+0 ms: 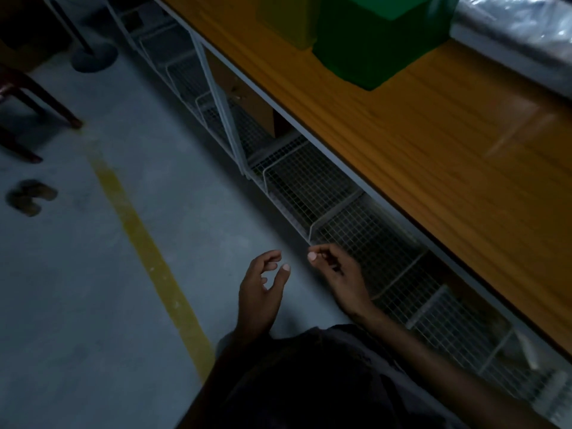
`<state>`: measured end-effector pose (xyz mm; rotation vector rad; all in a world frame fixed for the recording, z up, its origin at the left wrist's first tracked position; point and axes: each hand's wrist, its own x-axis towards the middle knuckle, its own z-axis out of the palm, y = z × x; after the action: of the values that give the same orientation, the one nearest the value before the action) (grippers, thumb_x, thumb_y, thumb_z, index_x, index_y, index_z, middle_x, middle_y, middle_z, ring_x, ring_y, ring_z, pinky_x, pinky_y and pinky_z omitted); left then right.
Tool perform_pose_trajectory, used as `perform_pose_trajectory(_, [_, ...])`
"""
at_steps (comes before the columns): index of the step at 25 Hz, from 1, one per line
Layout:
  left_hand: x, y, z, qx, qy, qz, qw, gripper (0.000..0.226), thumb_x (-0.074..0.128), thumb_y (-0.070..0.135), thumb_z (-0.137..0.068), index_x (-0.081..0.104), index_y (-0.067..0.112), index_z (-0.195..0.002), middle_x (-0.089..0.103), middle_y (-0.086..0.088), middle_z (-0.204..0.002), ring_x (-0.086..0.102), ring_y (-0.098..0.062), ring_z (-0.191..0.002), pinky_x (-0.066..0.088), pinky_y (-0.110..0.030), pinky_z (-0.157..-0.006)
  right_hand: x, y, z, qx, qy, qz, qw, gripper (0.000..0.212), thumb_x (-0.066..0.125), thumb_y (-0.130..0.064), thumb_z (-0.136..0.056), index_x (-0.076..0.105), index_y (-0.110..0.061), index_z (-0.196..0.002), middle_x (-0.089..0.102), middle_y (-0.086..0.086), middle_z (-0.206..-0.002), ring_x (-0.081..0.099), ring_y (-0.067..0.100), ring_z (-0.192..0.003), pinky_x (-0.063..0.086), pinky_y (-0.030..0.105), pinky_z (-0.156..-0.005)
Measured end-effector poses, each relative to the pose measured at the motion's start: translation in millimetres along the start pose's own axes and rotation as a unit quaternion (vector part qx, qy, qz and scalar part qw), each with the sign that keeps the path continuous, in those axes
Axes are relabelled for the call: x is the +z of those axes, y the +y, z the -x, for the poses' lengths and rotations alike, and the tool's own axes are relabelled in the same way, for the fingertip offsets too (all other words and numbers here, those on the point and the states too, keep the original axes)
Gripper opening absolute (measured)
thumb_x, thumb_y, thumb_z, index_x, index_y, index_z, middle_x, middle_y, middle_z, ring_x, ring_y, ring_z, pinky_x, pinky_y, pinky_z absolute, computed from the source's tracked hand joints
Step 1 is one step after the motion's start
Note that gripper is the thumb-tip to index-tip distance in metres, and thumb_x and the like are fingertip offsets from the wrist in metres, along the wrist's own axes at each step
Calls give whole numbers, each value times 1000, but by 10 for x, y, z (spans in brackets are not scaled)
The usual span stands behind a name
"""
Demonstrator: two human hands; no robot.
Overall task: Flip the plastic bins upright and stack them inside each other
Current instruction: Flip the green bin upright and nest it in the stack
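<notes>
We see our left hand [263,292] empty, fingers loosely spread; beside it our right hand [337,274] curls empty, thumb near fingertips. Well beyond the fingers, on the wooden table [433,156], stand the yellow bin [288,20] and green bin [371,48]. No writing reads.

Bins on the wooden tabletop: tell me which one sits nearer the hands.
The green bin. It stands closer along the tabletop than the yellow bin behind it, though both hands, left and right, are low and empty.
</notes>
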<state>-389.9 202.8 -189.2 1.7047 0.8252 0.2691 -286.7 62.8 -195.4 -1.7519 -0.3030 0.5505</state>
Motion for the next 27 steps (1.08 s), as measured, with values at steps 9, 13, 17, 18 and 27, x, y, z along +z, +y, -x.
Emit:
perform_pose_trajectory(9, [-920, 459, -2413, 43, -133, -1, 990, 22, 71, 26, -94, 69, 29, -115, 71, 18, -101, 66, -2, -94, 51, -16, -81, 1065, -561, -1581, 6, 122, -75, 990, 24, 63, -34, -94, 74, -15, -103, 72, 2, -94, 67, 12, -88, 52, 27, -78])
perform_pose_trajectory(13, [-1044, 980, -3230, 191, -170, -110, 961, 31, 65, 39, -97, 62, 32, -127, 63, 19, -116, 61, 1, -107, 47, -11, -86, 1272, -977, -2099, -48, 179, -15, 982, 23, 62, -42, -97, 72, -25, -110, 71, -2, -97, 69, 22, -92, 57, 42, -77])
perform_pose_trajectory(17, [-805, 1292, -3767, 198, -231, -84, 949, 27, 63, 32, -101, 61, 32, -128, 63, 13, -120, 59, 4, -109, 46, -11, -88, 1144, -1199, -2602, -49, 219, -62, 973, 19, 62, -32, -100, 71, -20, -111, 71, -4, -103, 69, 17, -98, 56, 30, -79])
perform_pose_trajectory(18, [-718, 1342, -3872, 182, -247, -68, 949, 27, 63, 31, -101, 62, 31, -128, 63, 12, -122, 59, 5, -109, 46, -12, -88, 1090, -1236, -2729, -46, 230, -80, 969, 18, 61, -30, -100, 71, -20, -110, 71, -5, -104, 68, 16, -99, 55, 26, -80])
perform_pose_trajectory(27, [67, 2000, -5019, 225, -287, -44, 930, 26, 66, 27, -98, 64, 32, -123, 65, 13, -116, 62, -4, -99, 53, -25, -80, 450, -1512, -3735, -39, 405, -23, 913, 12, 65, -21, -100, 69, -18, -111, 69, -5, -94, 68, 17, -82, 54, 29, -69])
